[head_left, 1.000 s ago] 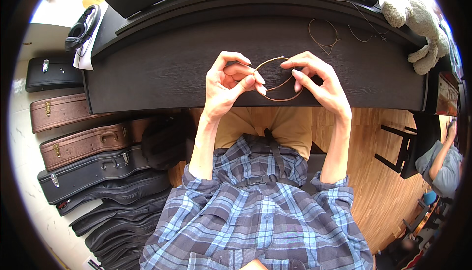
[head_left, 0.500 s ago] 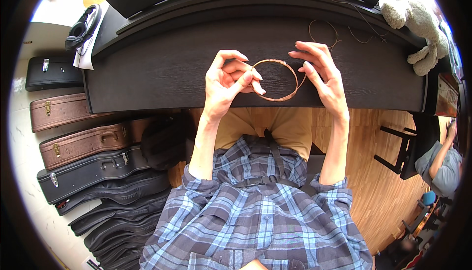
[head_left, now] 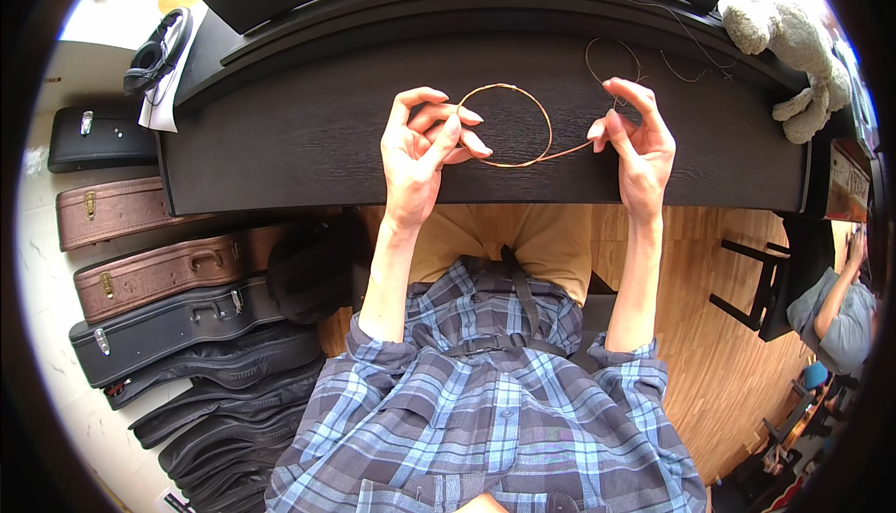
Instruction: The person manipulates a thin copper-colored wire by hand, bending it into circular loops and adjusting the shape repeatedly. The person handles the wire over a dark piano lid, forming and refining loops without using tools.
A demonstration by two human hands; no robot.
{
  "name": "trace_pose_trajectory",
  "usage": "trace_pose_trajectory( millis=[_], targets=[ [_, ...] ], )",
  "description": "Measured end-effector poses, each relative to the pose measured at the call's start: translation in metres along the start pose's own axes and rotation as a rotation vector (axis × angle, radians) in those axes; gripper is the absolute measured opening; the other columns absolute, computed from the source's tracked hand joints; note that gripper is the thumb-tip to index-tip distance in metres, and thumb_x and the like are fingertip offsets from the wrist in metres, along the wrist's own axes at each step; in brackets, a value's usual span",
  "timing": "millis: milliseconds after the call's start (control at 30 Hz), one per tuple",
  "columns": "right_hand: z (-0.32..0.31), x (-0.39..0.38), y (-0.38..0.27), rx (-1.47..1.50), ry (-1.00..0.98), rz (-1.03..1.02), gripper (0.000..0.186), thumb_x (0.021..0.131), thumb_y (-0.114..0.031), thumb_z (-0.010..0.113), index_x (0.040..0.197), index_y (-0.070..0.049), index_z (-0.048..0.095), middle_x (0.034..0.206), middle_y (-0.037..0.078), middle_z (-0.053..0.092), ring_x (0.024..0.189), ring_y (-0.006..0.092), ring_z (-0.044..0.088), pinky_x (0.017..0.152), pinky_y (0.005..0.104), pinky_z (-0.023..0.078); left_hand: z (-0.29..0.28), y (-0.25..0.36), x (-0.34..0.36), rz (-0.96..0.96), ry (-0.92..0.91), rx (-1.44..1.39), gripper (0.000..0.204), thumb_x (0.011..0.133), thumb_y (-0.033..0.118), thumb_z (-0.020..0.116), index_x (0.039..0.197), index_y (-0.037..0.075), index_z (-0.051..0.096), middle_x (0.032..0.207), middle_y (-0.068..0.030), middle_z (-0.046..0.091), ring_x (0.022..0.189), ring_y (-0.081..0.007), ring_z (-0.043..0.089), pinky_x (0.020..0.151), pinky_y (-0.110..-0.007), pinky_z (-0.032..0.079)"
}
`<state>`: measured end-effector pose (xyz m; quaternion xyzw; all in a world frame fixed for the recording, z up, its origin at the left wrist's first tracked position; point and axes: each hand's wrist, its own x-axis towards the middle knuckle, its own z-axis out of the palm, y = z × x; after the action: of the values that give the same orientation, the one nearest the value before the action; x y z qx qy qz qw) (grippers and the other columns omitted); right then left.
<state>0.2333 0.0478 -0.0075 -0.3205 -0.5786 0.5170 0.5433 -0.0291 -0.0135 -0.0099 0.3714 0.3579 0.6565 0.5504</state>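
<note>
Copper-coloured wire (head_left: pixel 509 126) now forms one wider loop over the dark lid (head_left: pixel 308 140), its tail drawn toward 3 o'clock as the right hand (head_left: pixel 635 140) has moved away from the left hand (head_left: pixel 425 144), both pinching it.

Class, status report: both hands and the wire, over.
Left hand pinches copper wire coil; right hand holds its tail. Dark piano lid beneath; nothing blocking.

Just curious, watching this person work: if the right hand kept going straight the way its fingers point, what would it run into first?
The right hand points away from the body, so probably the thin loose wire lying on the dark piano lid just past its fingertips, though depth is hard to judge.
</note>
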Motion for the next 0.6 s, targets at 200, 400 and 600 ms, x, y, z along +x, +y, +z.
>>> trace_pose_trajectory(
  millis=[200, 400, 600],
  targets=[
    [0.001, -0.006, -0.004, 0.074, 0.024, 0.124, 0.032, 0.088, 0.012, 0.073, 0.110, -0.002, 0.055, 0.091, 0.013, 0.074, 0.078, 0.0233, 0.076, 0.058, 0.0248, 0.054, 0.002, 0.002, 0.002, -0.054, -0.058, -0.024, 0.047, 0.101, 0.002, 0.061, 0.144, 0.000, 0.042, 0.125, -0.0233, 0.066, 0.089, -0.0228, 0.073, 0.085, -0.043, 0.066],
    [0.006, -0.004, -0.011, 0.037, -0.137, 0.153, 0.035, 0.084, 0.013, 0.076, 0.108, -0.001, 0.055, 0.091, 0.015, 0.075, 0.081, 0.0237, 0.077, 0.075, 0.0314, 0.065, 0.009, 0.003, 0.002, -0.021, -0.224, 0.110, 0.063, 0.096, -0.006, 0.063, 0.152, 0.001, 0.034, 0.143, -0.0263, 0.056, 0.107, -0.0300, 0.072, 0.093, -0.041, 0.062],
    [0.016, -0.002, -0.017, -0.141, -0.173, 0.220, 0.039, 0.081, 0.008, 0.081, 0.109, -0.001, 0.055, 0.101, 0.009, 0.066, 0.081, 0.0186, 0.076, 0.073, 0.0267, 0.064, 0.009, 0.005, -0.002, -0.110, -0.286, 0.151, 0.051, 0.099, -0.005, 0.059, 0.146, 0.002, 0.040, 0.137, -0.0248, 0.062, 0.107, -0.0308, 0.073, 0.094, -0.039, 0.061]
  ],
)
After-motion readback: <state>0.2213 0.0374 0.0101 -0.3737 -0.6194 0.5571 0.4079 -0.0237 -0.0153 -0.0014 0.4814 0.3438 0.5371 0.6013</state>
